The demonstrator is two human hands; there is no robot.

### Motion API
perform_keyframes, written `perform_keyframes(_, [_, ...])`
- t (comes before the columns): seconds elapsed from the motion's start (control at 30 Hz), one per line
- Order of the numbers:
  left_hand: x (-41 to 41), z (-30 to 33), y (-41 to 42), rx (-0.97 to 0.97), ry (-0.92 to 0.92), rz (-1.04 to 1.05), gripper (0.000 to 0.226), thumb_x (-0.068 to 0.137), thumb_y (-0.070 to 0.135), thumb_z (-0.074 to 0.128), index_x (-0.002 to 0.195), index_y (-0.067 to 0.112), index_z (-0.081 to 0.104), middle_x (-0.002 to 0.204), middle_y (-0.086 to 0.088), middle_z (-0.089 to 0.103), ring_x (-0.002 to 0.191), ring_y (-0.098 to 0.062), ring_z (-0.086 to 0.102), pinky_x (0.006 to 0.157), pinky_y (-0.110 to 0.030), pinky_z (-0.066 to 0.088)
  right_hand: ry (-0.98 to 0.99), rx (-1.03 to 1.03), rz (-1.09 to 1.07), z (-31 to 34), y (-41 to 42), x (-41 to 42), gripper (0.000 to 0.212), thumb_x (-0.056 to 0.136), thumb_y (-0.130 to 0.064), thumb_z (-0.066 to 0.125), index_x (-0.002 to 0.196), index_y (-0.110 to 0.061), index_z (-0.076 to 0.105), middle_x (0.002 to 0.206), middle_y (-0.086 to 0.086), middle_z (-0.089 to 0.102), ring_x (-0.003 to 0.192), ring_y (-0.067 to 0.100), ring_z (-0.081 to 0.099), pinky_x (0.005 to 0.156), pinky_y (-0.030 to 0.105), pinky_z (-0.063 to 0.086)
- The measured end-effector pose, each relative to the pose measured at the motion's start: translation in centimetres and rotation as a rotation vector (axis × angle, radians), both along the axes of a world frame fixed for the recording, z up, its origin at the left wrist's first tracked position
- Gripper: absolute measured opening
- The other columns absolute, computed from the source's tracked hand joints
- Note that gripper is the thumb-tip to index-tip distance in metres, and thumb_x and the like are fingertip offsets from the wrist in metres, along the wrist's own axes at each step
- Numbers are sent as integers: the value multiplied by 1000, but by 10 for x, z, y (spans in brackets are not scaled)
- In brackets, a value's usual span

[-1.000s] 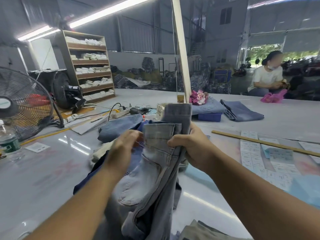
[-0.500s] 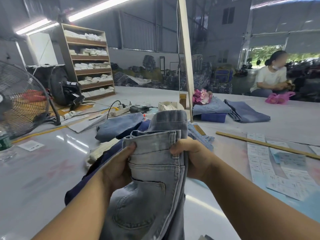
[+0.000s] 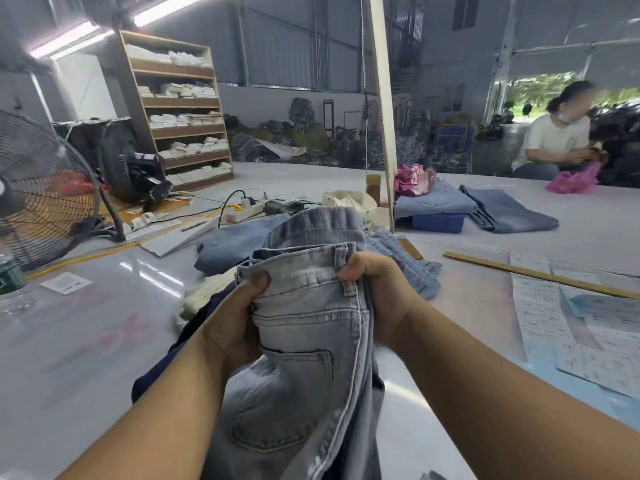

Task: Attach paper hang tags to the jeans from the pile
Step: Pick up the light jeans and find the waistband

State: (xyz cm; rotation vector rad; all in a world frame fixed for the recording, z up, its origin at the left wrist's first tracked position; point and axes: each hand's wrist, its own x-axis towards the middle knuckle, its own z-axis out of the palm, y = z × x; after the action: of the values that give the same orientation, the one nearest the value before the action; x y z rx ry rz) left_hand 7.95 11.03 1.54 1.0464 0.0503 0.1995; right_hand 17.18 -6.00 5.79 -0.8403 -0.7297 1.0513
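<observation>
I hold a pair of pale grey-blue jeans (image 3: 304, 323) upright in front of me, waistband on top and a back pocket facing me. My left hand (image 3: 235, 320) grips the waistband's left edge, thumb on the front. My right hand (image 3: 377, 292) pinches the right edge beside a belt loop. Behind them lies the pile of jeans (image 3: 239, 240) on the grey table (image 3: 86, 341), with dark blue cloth under my left forearm. Sheets of printed paper tags (image 3: 540, 306) lie flat at the right.
A wooden ruler (image 3: 540, 275) lies at the right. A fan (image 3: 38, 195) and a water bottle (image 3: 10, 275) stand at the left edge. A power strip (image 3: 242, 211), a white basket (image 3: 349, 202), a wooden post (image 3: 382, 109) and folded jeans (image 3: 498, 209) sit behind. A seated person (image 3: 554, 136) is far right.
The jeans have turned so the back pocket and waistband face me flat. Both hands have spread to the waistband's two edges and come closer to me.
</observation>
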Motion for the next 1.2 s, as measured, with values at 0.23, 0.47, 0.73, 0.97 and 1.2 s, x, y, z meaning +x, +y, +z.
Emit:
perform_keyframes(0.23, [1,17,9,196,38,238,20,73,18,67,88,14,79,86,-11,75,75,-24,72,61,-28,58,-335,-223,-455,12,4,19,32,72,4,62,103,-2,59,91,18,63,78,31,63,73,46,55])
perform_keyframes(0.47, [41,93,6,1091,-137,999,31,66,56,78,70,28,64,67,15,68,62,1,62,54,-16,41,-317,-131,-950,16,25,36,32,86,-10,70,111,-20,52,99,7,66,82,19,64,69,39,57])
perform_keyframes(0.73, [85,13,10,1419,339,909,85,80,73,54,134,10,37,135,-20,47,124,-38,45,96,-47,38,-327,-556,-769,-73,27,33,76,67,-18,89,125,-10,39,111,2,61,93,17,64,76,27,57])
perform_keyframes(0.97, [62,-13,32,1391,510,657,67,75,73,64,115,21,51,116,-5,65,101,-27,60,81,-39,49,-376,-397,-965,-85,43,23,57,74,-8,76,118,-23,42,101,-4,62,93,18,64,87,45,55])
perform_keyframes(1.2, [58,44,40,1336,59,1044,64,76,56,74,119,14,51,112,-11,65,104,-33,60,80,-41,48,-345,-42,-960,-44,55,19,54,79,-11,76,121,-24,45,109,-2,66,97,12,67,85,39,58])
